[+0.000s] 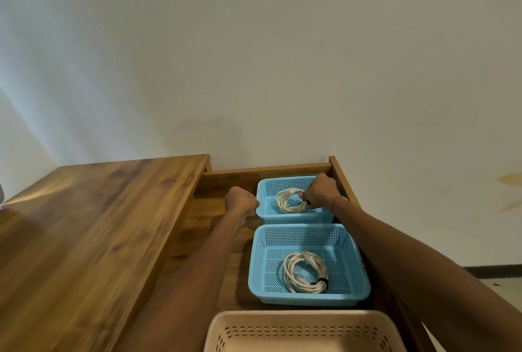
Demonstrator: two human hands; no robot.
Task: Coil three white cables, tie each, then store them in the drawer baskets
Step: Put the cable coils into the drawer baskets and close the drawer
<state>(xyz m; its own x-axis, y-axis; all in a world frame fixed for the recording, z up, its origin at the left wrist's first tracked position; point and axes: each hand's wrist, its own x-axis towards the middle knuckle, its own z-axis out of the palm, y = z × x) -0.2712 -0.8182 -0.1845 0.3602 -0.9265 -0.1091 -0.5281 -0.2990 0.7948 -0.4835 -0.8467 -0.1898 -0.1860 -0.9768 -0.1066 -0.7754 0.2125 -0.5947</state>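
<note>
Two blue perforated baskets sit in the open wooden drawer [343,179]. In the far blue basket [268,186] lies a coiled white cable [285,200]; my right hand [320,190] reaches into that basket and grips the coil at its right side, by a dark tie. My left hand [241,202] grips the far basket's left rim. The near blue basket [262,261] holds a second coiled white cable [303,274] bound with a black tie. A beige basket [223,329] stands nearest me; what shows of its inside is bare.
A wooden tabletop [84,227] stretches to the left of the drawer. A plain pale wall rises behind. Bare drawer floor shows left of the blue baskets, under my left forearm.
</note>
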